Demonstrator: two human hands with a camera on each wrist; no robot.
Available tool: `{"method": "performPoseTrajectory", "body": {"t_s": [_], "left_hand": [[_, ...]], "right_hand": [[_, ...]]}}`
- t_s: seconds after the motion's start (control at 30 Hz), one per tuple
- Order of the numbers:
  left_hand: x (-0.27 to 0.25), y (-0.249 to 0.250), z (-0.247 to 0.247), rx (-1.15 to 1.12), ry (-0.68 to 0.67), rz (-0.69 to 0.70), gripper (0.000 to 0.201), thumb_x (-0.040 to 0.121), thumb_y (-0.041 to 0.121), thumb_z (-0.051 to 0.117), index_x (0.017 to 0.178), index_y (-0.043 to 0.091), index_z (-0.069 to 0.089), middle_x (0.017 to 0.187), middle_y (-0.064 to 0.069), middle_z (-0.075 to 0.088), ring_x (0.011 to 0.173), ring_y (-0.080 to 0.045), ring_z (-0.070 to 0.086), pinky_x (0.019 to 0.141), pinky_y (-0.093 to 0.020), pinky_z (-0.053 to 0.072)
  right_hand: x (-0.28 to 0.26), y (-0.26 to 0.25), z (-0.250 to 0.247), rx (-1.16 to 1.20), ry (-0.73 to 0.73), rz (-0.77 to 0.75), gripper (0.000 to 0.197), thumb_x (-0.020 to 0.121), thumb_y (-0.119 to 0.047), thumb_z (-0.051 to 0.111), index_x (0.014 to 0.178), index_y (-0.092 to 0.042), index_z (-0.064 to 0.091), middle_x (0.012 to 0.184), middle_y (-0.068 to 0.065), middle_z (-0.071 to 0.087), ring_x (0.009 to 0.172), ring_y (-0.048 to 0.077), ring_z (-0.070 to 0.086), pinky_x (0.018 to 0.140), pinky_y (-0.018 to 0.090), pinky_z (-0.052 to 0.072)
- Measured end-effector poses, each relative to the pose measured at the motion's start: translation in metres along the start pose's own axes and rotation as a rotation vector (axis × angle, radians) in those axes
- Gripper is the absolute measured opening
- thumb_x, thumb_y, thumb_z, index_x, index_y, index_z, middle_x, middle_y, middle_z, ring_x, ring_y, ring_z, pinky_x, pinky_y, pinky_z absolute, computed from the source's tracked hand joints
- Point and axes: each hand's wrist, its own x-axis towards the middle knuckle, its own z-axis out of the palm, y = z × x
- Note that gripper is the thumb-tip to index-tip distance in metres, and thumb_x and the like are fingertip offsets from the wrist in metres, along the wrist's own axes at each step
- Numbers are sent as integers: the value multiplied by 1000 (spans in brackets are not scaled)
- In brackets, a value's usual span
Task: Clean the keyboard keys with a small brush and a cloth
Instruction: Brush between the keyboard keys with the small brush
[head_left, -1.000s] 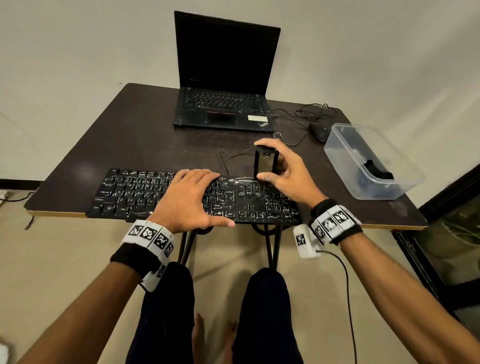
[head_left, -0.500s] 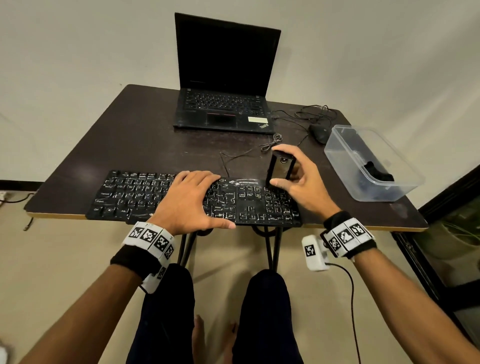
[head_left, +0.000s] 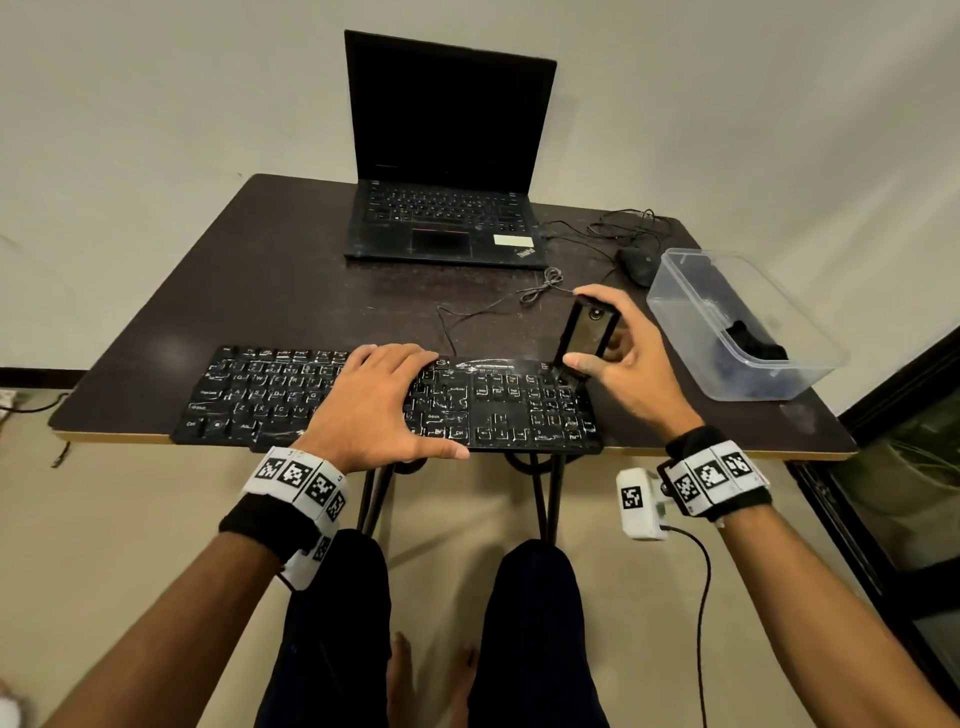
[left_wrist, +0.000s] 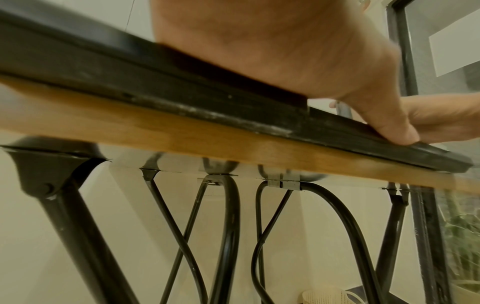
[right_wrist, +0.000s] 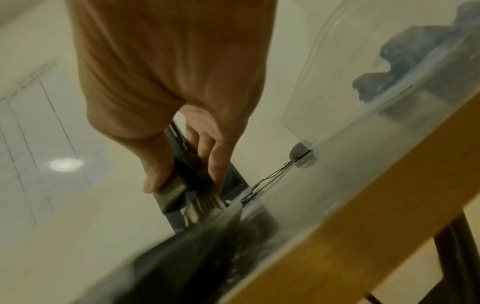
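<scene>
A black keyboard (head_left: 270, 400) lies along the table's near edge. My left hand (head_left: 382, 400) lies flat on its middle keys, fingers straight, thumb along the front edge; from the left wrist view the keyboard's front edge (left_wrist: 182, 96) shows under the palm. My right hand (head_left: 621, 358) holds a small black flat brush (head_left: 587, 335) upright between thumb and fingers, over the keyboard's far right corner. In the right wrist view the brush (right_wrist: 179, 185) has pale bristles (right_wrist: 205, 203) pointing down at the keys. A dark cloth (head_left: 753, 345) lies in the clear plastic box (head_left: 696, 312).
An open black laptop (head_left: 447, 218) stands at the back of the dark table (head_left: 291, 291). A black mouse (head_left: 636, 262) and thin cables (head_left: 540, 288) lie behind the keyboard. The plastic box sits at the table's right side, close to my right hand.
My right hand has carried the brush rightward along the keyboard's far edge, from the middle-right keys to the right corner. The left hand has stayed flat on the keys.
</scene>
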Motion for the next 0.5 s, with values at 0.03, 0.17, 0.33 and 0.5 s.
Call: {"method": "performPoseTrajectory", "body": {"t_s": [0.03, 0.17, 0.33, 0.5], "left_hand": [[0, 0, 0, 1, -1, 0, 129, 57, 108, 50, 151, 19, 49, 150, 2, 53, 139, -18, 46, 126, -46, 23], [0, 2, 0, 3, 9, 1, 129, 56, 107, 50, 150, 18, 51, 149, 2, 54, 138, -18, 47, 126, -44, 23], [1, 3, 0, 11, -8, -5, 131, 56, 109, 47, 151, 19, 50, 151, 1, 53, 139, -19, 46, 126, -46, 23], [1, 3, -1, 5, -5, -8, 130, 55, 109, 46, 150, 20, 50, 150, 2, 53, 140, -18, 46, 126, -43, 21]], "right_hand": [[0, 1, 0, -4, 42, 3, 71, 82, 14, 79, 142, -17, 57, 134, -12, 64, 118, 4, 66, 95, 19, 53], [2, 3, -4, 12, 4, 5, 72, 80, 16, 80, 142, -12, 56, 139, -6, 61, 119, 1, 64, 94, 19, 53], [1, 8, -11, 32, 43, 33, 73, 80, 16, 81, 142, -11, 56, 135, -3, 62, 114, 4, 66, 94, 22, 54], [2, 6, -13, 31, 0, 53, 73, 80, 17, 80, 143, -11, 55, 132, -7, 63, 113, 4, 67, 94, 24, 56]]}}
